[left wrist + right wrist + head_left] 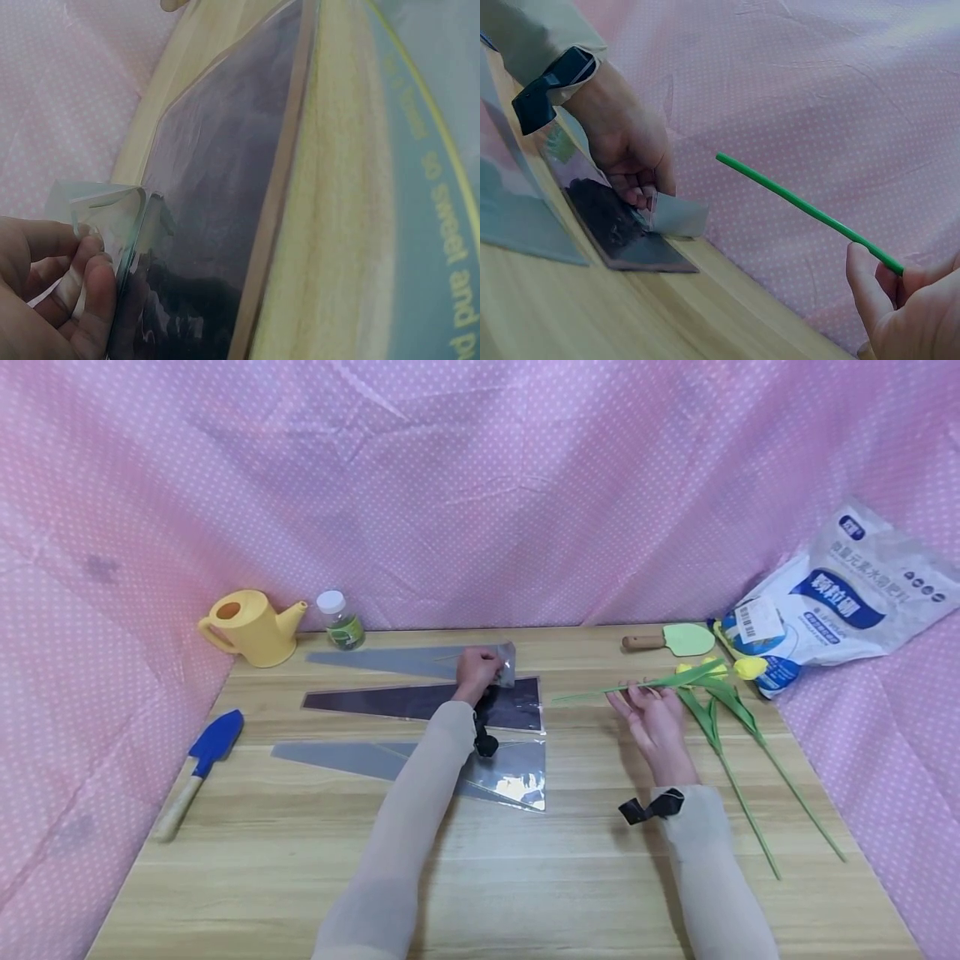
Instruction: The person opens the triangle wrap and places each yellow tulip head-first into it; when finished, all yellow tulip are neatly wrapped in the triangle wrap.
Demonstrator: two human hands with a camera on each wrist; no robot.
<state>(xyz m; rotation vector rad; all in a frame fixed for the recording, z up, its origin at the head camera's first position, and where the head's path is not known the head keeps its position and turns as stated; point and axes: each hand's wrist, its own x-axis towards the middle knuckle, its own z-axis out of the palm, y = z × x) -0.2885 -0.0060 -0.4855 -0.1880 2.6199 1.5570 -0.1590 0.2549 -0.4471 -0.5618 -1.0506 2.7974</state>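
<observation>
My left hand (477, 672) pinches the wide open end of a clear flower sleeve (390, 662), the farthest of three lying on the table; the left wrist view shows its film (112, 210) lifted at my fingertips. A dark sleeve (420, 703) lies just nearer, and another clear sleeve (480, 768), printed with yellow lettering, nearer still under my forearm. My right hand (656, 727) holds a yellow artificial tulip by its green stem (802, 208), the bare stem end pointing left towards the sleeves. Two more tulips (738, 727) lie right of that hand.
At the back left stand a yellow watering can (258, 631) and a white-capped bottle (341, 622). A blue trowel (213, 743) lies at the left edge. A green trowel (686, 640) and a large white bag (832, 593) are at the back right, before a pink dotted cloth (480, 485).
</observation>
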